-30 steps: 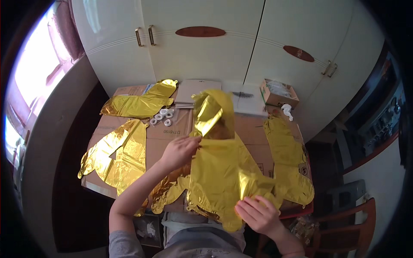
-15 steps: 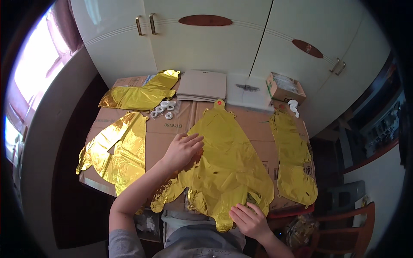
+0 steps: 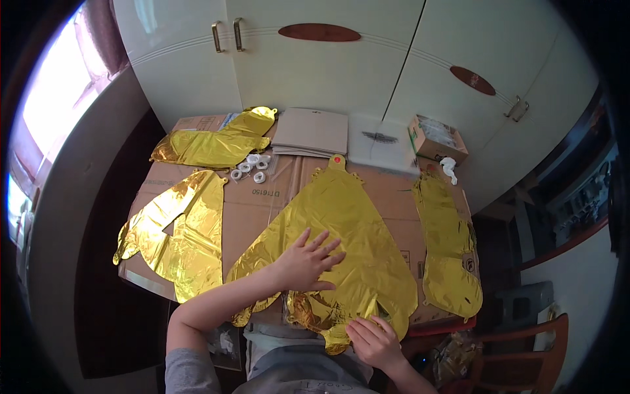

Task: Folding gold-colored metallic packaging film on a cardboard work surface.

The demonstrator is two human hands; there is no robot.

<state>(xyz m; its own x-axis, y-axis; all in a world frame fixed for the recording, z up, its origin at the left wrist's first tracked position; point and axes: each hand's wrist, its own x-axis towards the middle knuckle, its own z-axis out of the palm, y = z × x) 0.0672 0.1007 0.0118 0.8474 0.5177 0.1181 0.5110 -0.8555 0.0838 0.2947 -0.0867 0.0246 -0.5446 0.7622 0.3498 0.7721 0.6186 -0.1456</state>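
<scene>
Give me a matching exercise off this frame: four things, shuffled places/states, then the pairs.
Things:
1. Left hand
2. Right hand
3. White rolls
4. Open box

Places or states:
A. Clustered next to the back-left gold foil piece
B. At the near edge of the central gold foil
C. At the back right, brown
D. Spread open, over the middle of the central gold foil

Pairs: 1-D; 2-B; 3-A; 4-C
</scene>
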